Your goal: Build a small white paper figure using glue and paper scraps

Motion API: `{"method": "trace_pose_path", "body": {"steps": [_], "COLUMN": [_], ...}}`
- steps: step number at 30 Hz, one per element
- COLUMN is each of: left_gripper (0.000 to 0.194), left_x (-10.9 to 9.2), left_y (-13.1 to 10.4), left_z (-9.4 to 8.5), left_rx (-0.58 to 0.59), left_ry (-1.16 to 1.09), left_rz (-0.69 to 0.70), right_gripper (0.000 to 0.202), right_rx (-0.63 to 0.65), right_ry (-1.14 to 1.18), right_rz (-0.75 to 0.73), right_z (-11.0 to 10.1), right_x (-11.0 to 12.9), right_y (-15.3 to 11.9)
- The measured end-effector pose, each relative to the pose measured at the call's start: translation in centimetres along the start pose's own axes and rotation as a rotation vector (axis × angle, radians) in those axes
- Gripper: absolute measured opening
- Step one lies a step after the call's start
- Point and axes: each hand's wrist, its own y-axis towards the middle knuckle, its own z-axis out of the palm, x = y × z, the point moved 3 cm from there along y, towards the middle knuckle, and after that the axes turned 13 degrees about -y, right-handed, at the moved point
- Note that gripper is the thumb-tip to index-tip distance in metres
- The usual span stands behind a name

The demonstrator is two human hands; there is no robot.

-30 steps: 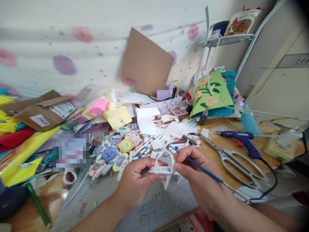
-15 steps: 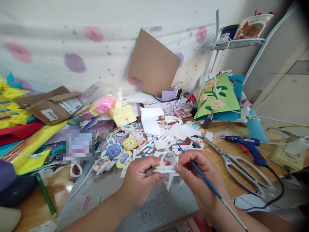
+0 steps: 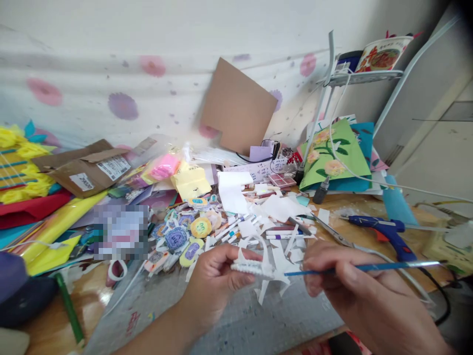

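My left hand (image 3: pixel 218 276) pinches a small white paper craft (image 3: pixel 251 267) with a ridged edge between thumb and fingers. A thin strip loop (image 3: pixel 260 244) stands up from its top. In my right hand (image 3: pixel 351 283) is a slim blue paintbrush (image 3: pixel 384 266), lying nearly level. Its metal collar and dark bristle end point right, while the plain handle end points left toward the craft, a little apart from it. White paper scraps (image 3: pixel 279 259) lie behind and between the hands. Beneath is a grey cutting mat (image 3: pixel 148 305).
Behind my hands lie a pile of small decorated paper pieces (image 3: pixel 177 236) and several markers (image 3: pixel 284 235). To the right are large scissors (image 3: pixel 334 230) and a blue glue gun (image 3: pixel 380 224) with its cord. A green pen (image 3: pixel 69 308) rests at left, a cardboard box (image 3: pixel 88 167) farther back.
My right hand has moved right, away from the white craft, and the paintbrush has swung from slanting to nearly level. My left hand still holds the craft. The view has tilted slightly up.
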Motion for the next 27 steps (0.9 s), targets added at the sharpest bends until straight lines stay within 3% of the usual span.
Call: {"method": "trace_pose_path", "body": {"steps": [13, 17, 22, 27], "left_gripper": [0.022, 0.022, 0.021, 0.020], "left_x": [0.1, 0.2, 0.3, 0.3], "left_y": [0.0, -0.2, -0.1, 0.0], "left_z": [0.0, -0.1, -0.2, 0.0], "left_rx": [-0.030, -0.033, -0.018, -0.032], "left_ry": [-0.045, -0.074, -0.084, -0.131], "left_rz": [-0.014, -0.035, -0.034, -0.033], "right_gripper": [0.006, 0.002, 0.012, 0.016], "right_rx": [-0.038, -0.045, 0.023, 0.014], "right_ry": [-0.099, -0.265, -0.535, -0.516], "right_rz": [0.088, -0.009, -0.206, -0.231], "right_z": [1.5, 1.3, 1.6, 1.7], "right_x": [-2.1, -1.6, 0.3, 0.3], "right_y": [-0.1, 0.1, 0.5, 0.4]}}
